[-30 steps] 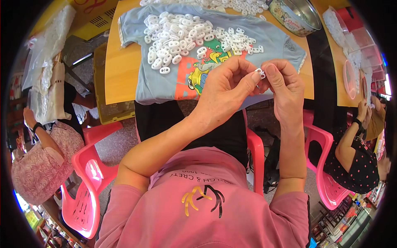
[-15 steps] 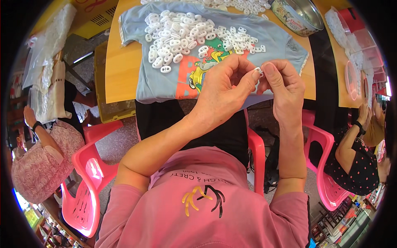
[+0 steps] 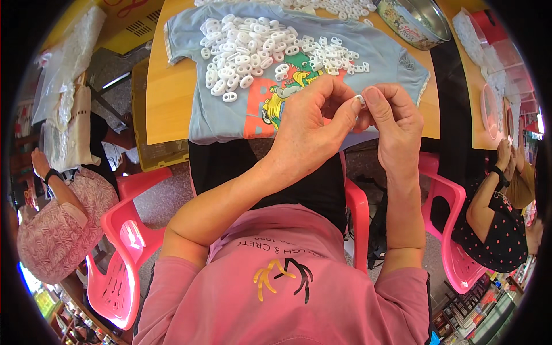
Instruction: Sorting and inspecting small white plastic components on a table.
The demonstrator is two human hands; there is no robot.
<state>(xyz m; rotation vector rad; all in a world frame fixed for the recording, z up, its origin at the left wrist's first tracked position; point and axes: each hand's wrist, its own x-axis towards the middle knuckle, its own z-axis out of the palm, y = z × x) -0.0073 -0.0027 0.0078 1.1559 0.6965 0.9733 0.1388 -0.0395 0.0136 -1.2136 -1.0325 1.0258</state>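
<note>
My left hand [image 3: 313,123] pinches a small white plastic piece [image 3: 360,98] between thumb and forefinger, above the front right of a blue-grey T-shirt [image 3: 221,118]. Close against it, my right hand [image 3: 398,123] is closed too, its thumb and forefinger meeting the same piece. My fingers cover most of this piece. Beyond my hands lies a large heap of white oval plastic pieces with two holes [image 3: 241,52]. To its right is a smaller pile of slimmer white two-hole pieces [image 3: 333,54], on the shirt's cartoon print.
The shirt covers much of a wooden table [image 3: 169,109]. More white pieces [image 3: 345,8] lie along the far side, beside a round metal tin [image 3: 414,23]. Pink plastic chairs [image 3: 129,230] stand at both sides. One person sits at the left, others at the right.
My two hands stay nearly in place, with the fingertips shifting slightly around the small white piece, which now shows less. The piles have not changed.
</note>
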